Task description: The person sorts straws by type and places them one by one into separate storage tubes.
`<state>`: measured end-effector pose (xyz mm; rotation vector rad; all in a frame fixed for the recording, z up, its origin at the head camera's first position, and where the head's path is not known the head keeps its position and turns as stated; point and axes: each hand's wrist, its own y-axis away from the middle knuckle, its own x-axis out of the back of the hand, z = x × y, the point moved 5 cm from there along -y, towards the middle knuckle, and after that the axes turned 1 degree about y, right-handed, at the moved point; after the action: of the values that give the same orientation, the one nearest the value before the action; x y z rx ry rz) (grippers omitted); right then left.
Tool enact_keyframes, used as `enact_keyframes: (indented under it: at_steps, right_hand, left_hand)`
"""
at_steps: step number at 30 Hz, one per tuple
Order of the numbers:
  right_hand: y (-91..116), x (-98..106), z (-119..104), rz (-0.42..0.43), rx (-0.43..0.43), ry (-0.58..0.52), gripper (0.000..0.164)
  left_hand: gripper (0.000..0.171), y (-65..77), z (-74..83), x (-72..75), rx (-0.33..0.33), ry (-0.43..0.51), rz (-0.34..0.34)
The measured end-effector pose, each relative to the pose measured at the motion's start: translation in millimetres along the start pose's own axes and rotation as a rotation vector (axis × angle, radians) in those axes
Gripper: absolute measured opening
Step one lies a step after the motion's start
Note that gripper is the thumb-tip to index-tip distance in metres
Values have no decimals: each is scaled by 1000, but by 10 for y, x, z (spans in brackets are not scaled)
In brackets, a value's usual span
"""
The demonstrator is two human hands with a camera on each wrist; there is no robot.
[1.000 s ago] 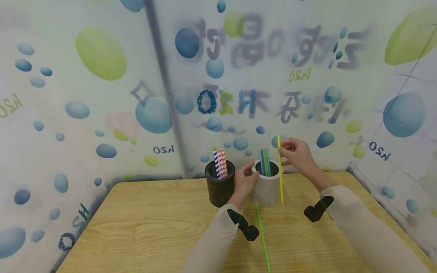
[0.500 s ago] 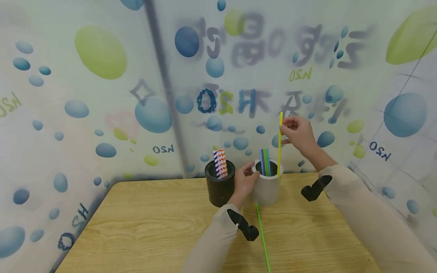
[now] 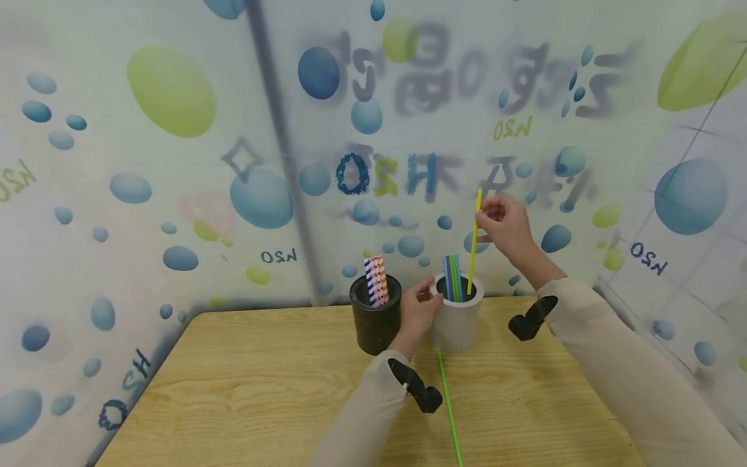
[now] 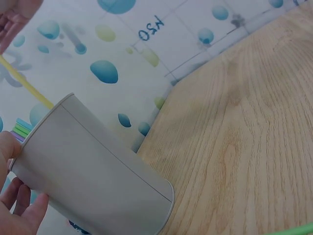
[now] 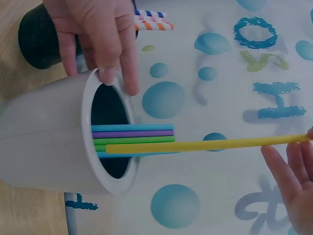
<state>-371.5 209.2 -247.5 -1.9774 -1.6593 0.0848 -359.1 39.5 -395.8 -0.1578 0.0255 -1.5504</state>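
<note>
My right hand [image 3: 506, 227] pinches a yellow straw [image 3: 473, 250] near its upper end. The straw's lower end is at the mouth of a light grey cup [image 3: 455, 329]; in the right wrist view the yellow straw [image 5: 205, 145] overlaps the opening, beside the other straws. Several plain straws [image 3: 452, 277] in blue, purple and green stand inside the cup. My left hand [image 3: 417, 314] holds the cup at its left side, thumb on the rim and fingers against the wall, also visible in the left wrist view on the cup [image 4: 93, 171].
A black cup [image 3: 376, 331] with several striped straws [image 3: 376, 280] stands just left of my left hand. One long green straw [image 3: 448, 402] lies on the wooden table [image 3: 262, 370] in front of the grey cup. A patterned wall sheet [image 3: 373, 130] rises behind the table.
My right hand has raised the yellow straw from beside the grey cup, then shifted it slightly left so its lower end is over the opening. The left hand has stayed put.
</note>
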Motion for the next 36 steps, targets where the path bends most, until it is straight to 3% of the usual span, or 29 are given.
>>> enact_keyframes:
  at_steps: [12,23,36]
  right_hand:
    - [119,-111,414,-77,-102,112,25]
    - [214,-185,790,-153,-191,149,22]
    - [279,-315,901,-211,-262,227,26]
  left_hand:
    - [36,-5,8,10,7,-4,1]
    - [37,-15,-6,8,7,1,-11]
    - [37,-20,-1,12,-3,1,-1]
